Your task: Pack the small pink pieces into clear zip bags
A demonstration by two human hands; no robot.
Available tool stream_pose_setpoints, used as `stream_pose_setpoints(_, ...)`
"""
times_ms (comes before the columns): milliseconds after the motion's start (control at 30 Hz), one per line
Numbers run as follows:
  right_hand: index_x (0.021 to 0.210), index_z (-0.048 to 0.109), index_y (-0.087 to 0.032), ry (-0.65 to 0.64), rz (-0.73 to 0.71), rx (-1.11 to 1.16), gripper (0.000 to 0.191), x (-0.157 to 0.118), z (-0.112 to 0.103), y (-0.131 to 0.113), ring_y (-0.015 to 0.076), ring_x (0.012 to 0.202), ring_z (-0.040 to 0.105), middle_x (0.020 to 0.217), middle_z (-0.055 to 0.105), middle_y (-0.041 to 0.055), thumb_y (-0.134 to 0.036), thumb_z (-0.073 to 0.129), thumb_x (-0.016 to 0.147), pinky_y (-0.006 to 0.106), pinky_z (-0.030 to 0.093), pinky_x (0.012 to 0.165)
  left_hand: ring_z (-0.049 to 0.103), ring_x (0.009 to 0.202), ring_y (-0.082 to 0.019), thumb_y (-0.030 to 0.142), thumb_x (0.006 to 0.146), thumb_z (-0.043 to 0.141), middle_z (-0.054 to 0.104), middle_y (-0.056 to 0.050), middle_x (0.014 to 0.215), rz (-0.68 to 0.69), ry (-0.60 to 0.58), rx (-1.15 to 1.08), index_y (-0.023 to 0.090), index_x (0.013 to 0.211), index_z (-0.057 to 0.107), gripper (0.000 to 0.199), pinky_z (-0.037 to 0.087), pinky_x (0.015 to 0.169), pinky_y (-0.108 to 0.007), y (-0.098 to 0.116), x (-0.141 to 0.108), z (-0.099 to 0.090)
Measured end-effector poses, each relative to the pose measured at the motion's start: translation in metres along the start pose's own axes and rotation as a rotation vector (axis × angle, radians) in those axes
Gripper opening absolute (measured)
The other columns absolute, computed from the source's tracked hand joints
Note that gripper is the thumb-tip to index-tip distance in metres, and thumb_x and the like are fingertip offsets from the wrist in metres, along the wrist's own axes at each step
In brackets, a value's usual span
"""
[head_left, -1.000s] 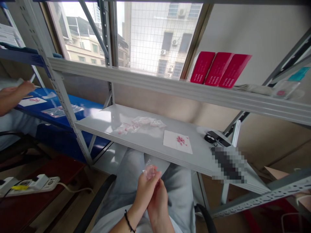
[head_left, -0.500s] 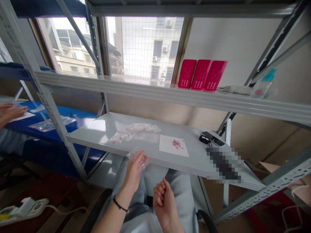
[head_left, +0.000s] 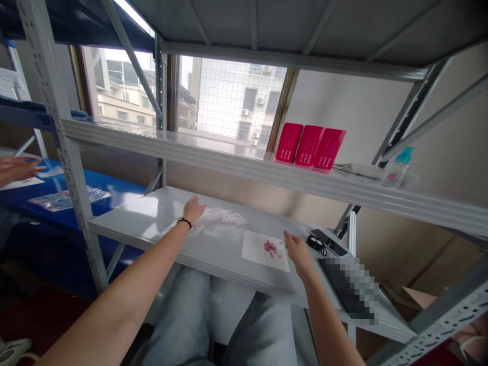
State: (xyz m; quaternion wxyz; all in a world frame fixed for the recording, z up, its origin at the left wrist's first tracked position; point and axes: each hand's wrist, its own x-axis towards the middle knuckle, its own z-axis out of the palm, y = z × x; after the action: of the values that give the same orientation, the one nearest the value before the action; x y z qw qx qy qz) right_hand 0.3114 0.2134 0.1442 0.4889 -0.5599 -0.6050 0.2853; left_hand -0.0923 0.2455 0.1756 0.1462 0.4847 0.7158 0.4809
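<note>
My left hand (head_left: pixel 194 209) lies open at the edge of a heap of clear crinkled plastic bags (head_left: pixel 223 218), clenching nothing, on a pale grey steel shelf (head_left: pixel 129 216). My right hand (head_left: pixel 299 255), open and empty too, is just beside a white paper sheet (head_left: pixel 263 252) carrying small pink pieces (head_left: pixel 270 247), both arms stretched across the shelf.

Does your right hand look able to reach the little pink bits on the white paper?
Probably yes: the right hand is just beside the white paper, and nothing seems to lie between it and the pink bits.
</note>
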Motion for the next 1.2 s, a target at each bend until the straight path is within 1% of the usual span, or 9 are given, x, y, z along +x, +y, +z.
stream_pose_setpoints(167,0.062,0.063,-0.021,-0.113,-0.034,-0.503,0.041,0.022,0.021,0.014,0.0282,0.085,0.066,0.072,0.069,0.0122,-0.042,0.051,0.094,0.037,0.044,0.079,0.063,0.112,-0.033,0.026,0.079,0.063,0.071,-0.015,0.111,0.204,-0.076,0.323,0.016,0.099,0.069,0.023,0.043,0.098,-0.038,-0.03,-0.028,-0.019)
stream_pose_setpoints(267,0.082,0.071,-0.018,-0.156,-0.053,-0.684,0.038,0.018,0.031,0.019,0.0313,0.093,0.068,0.09,0.074,0.0168,-0.04,0.045,0.098,0.042,0.045,0.084,0.067,0.099,-0.031,0.037,0.083,0.063,0.074,-0.013,0.099,0.307,-0.167,0.48,0.018,0.095,0.072,0.025,0.047,0.09,-0.037,-0.042,-0.053,-0.031)
stream_pose_setpoints(367,0.098,0.07,-0.019,-0.175,-0.074,-0.793,0.039,0.013,0.035,0.022,0.0315,0.091,0.069,0.093,0.074,0.0165,-0.042,0.039,0.101,0.044,0.045,0.083,0.065,0.104,-0.034,0.045,0.085,0.064,0.073,-0.017,0.104,0.421,-0.211,0.59,0.016,0.1,0.073,0.035,0.045,0.094,-0.04,-0.047,-0.075,-0.035)
stream_pose_setpoints(600,0.1,0.067,-0.019,-0.172,-0.148,-0.863,0.039,0.007,0.034,0.017,0.0272,0.094,0.069,0.102,0.072,0.0138,-0.039,0.034,0.104,0.036,0.045,0.079,0.066,0.1,-0.032,0.014,0.09,0.052,0.073,-0.017,0.097,0.576,-0.229,0.679,0.015,0.094,0.074,0.022,0.045,0.093,-0.042,-0.041,-0.096,-0.027)
stream_pose_setpoints(833,0.09,0.068,-0.018,-0.085,-0.14,-0.703,0.038,0.011,0.03,0.019,0.0238,0.09,0.067,0.098,0.072,0.013,-0.037,0.037,0.102,0.031,0.041,0.075,0.063,0.104,-0.029,0.013,0.095,0.043,0.072,-0.014,0.096,0.598,-0.124,0.623,0.017,0.09,0.071,0.029,0.044,0.095,-0.04,-0.032,-0.106,-0.029)
stream_pose_setpoints(933,0.085,0.067,-0.02,0.003,-0.096,-0.565,0.044,0.016,0.022,0.022,0.0239,0.084,0.065,0.086,0.072,0.0114,-0.04,0.031,0.101,0.031,0.041,0.072,0.063,0.101,-0.027,0.02,0.098,0.04,0.072,-0.011,0.099,0.537,-0.046,0.468,0.019,0.095,0.069,0.03,0.045,0.093,-0.038,-0.023,-0.113,-0.034)
stream_pose_setpoints(1000,0.085,0.066,-0.019,0.083,-0.08,-0.461,0.047,0.018,0.015,0.02,0.025,0.081,0.064,0.082,0.071,0.0116,-0.042,0.027,0.1,0.032,0.041,0.07,0.064,0.09,-0.024,0.029,0.097,0.044,0.072,-0.007,0.092,0.42,-0.038,0.165,0.021,0.092,0.068,0.026,0.047,0.084,-0.033,-0.013,-0.124,-0.036)
stream_pose_setpoints(1100,0.092,0.066,-0.016,0.196,-0.088,-0.306,0.05,0.008,0.004,0.008,0.0258,0.078,0.06,0.079,0.067,0.0114,-0.045,0.025,0.098,0.033,0.041,0.068,0.063,0.079,-0.022,0.04,0.091,0.056,0.07,-0.003,0.079,0.237,-0.196,-0.38,0.022,0.081,0.068,0.025,0.047,0.073,-0.028,0.006,-0.16,-0.035)
stream_pose_setpoints(1200,0.099,0.067,-0.016,0.163,-0.122,-0.173,0.051,-0.03,-0.004,-0.012,0.0215,0.069,0.055,0.073,0.062,0.0052,-0.053,0.031,0.097,0.03,0.041,0.061,0.062,0.075,-0.02,0.044,0.088,0.061,0.07,-0.004,0.075,0.137,-0.428,-0.654,0.02,0.077,0.071,0.027,0.046,0.069,-0.026,0.022,-0.209,-0.026)
